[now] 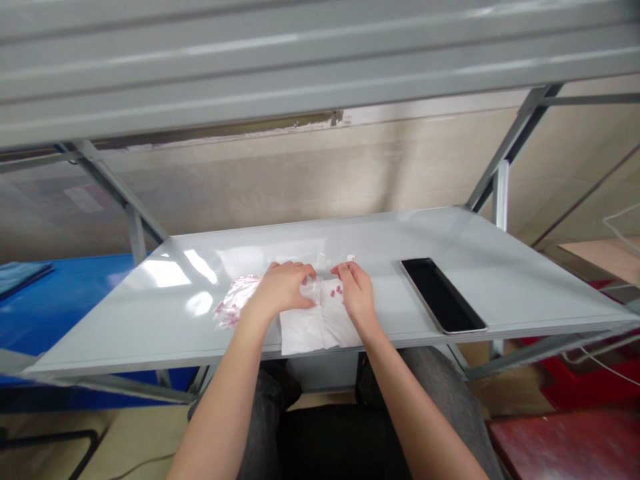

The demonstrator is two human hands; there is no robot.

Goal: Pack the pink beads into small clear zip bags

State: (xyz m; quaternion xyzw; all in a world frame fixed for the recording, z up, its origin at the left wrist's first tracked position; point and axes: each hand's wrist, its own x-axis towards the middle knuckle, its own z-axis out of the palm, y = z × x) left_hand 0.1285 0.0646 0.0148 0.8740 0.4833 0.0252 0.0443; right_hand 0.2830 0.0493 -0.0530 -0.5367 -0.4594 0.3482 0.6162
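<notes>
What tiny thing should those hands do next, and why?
Perhaps the right hand should pinch up one of the red pieces: they lie loose on the white sheet, right beside it, while the left hand holds clear plastic.

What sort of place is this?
Likely a workshop or factory workstation, though one view can't confirm it: a pale grey metal-framed bench, a ribbed grey panel overhead, and a clear plastic bag of small pink pieces.
</notes>
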